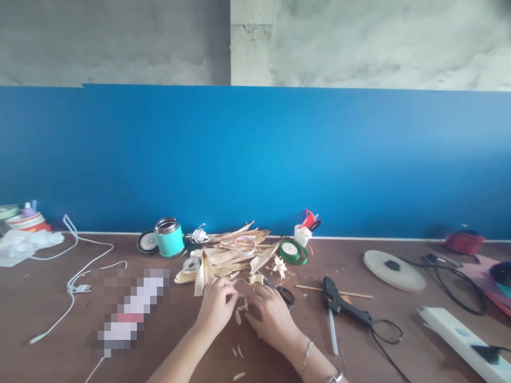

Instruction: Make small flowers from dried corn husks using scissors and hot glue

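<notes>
My left hand [217, 306] is closed, thumb against its curled fingers; whatever they pinch is hidden. A pale dried husk piece [205, 270] stands just behind it, and I cannot tell whether they touch. My right hand [273, 314] rests low over the table with bent fingers somewhat apart and nothing visible in them. Small cut petal-shaped pieces [238, 317] lie between both hands. Beyond them spreads a pile of dried husks [227, 254]. A husk flower [279, 266] lies behind my right hand. Black-handled scissors [286, 296] are partly covered by that hand.
On the right are a glue gun [345, 304], a wooden stick [361, 294], a round pale disc [393, 271] and a power strip [465, 340]. Green ribbon [301, 256], a pen cup [302, 235] and a turquoise jar [169, 240] stand behind. White cables [72, 282] trail left.
</notes>
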`<state>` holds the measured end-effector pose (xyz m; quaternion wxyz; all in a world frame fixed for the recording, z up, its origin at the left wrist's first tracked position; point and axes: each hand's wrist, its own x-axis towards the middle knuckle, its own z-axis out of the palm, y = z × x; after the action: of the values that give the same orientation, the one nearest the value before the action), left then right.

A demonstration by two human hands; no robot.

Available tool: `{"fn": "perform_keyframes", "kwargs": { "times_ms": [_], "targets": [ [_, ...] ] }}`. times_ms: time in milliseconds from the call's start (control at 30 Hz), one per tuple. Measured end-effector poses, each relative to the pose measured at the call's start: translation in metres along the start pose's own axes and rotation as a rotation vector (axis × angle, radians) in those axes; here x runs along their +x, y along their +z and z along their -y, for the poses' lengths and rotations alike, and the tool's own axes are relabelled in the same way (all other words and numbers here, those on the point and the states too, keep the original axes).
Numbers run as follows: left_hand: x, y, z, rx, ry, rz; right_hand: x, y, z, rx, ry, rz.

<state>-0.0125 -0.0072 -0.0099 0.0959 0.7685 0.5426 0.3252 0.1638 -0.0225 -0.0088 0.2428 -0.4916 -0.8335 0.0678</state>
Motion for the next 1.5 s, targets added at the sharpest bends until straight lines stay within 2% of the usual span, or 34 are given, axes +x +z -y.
{"fn": "perform_keyframes", "kwargs": {
  "times_ms": [200,300,500,600,733,933,1200,1300,1500],
  "targets": [
    [0.001,0.004,0.005,-0.055,0.02,-0.022,0.002,0.01,0.002,-0.159,-0.036,0.04],
    [0.004,-0.003,0.01,-0.101,-0.019,-0.133,0.001,0.007,0.001,-0.128,-0.024,0.029],
    [0.009,-0.027,0.024,-0.016,-0.163,-0.359,-0.001,-0.006,-0.007,0.051,0.063,-0.065],
    [0.01,-0.03,0.034,0.025,-0.111,-0.381,-0.001,-0.012,-0.013,0.093,0.105,-0.075],
    [0.01,-0.025,0.042,0.092,-0.021,-0.377,0.001,-0.018,-0.02,0.098,0.136,-0.128],
    [0.006,-0.017,0.039,0.166,0.031,-0.253,0.001,-0.017,-0.029,0.069,0.153,-0.198],
    [0.004,-0.013,0.036,0.152,0.045,-0.245,0.001,-0.021,-0.034,-0.009,0.245,-0.238],
    [0.005,-0.013,0.041,0.154,0.023,-0.288,0.001,-0.019,-0.035,-0.015,0.266,-0.268],
    [0.008,-0.02,0.054,0.157,-0.031,-0.49,0.002,-0.018,-0.033,-0.009,0.274,-0.294]
  ]
}}
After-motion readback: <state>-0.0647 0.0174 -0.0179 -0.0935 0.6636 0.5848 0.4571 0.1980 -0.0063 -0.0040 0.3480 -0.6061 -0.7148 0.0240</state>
